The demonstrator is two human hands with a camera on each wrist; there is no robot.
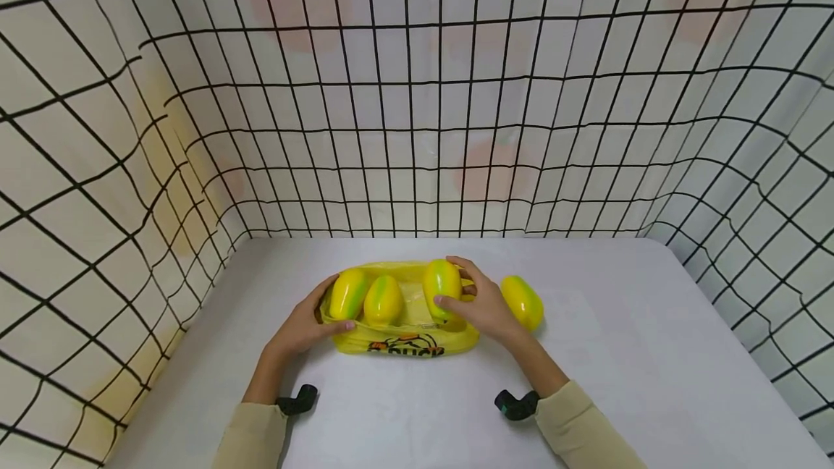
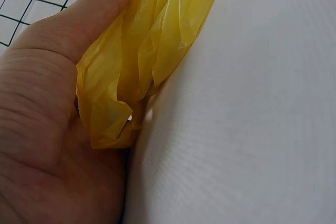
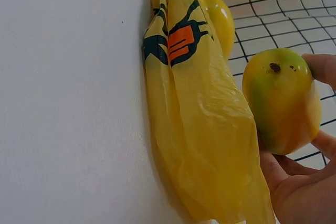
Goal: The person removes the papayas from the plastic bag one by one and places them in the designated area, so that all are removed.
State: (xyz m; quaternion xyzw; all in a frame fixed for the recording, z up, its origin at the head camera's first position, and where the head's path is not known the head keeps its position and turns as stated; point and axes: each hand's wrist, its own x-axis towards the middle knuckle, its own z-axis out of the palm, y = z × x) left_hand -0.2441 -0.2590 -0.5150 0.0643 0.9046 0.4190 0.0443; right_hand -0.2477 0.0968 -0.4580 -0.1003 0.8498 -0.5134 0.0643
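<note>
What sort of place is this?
Likely a small recording booth, though the pictures can't confirm it: a plain white tabletop, black grid walls closing in its back and sides, and wrist cameras on the person.

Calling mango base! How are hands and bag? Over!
Left hand holds yellow bag. Right hand grips mango at bag's opening. Two mangoes inside, fourth mango outside. Nothing visibly blocking.

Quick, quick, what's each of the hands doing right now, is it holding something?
Left hand: closed, holding the side of the yellow bag.
Right hand: closed around a yellow-green mango.
</note>
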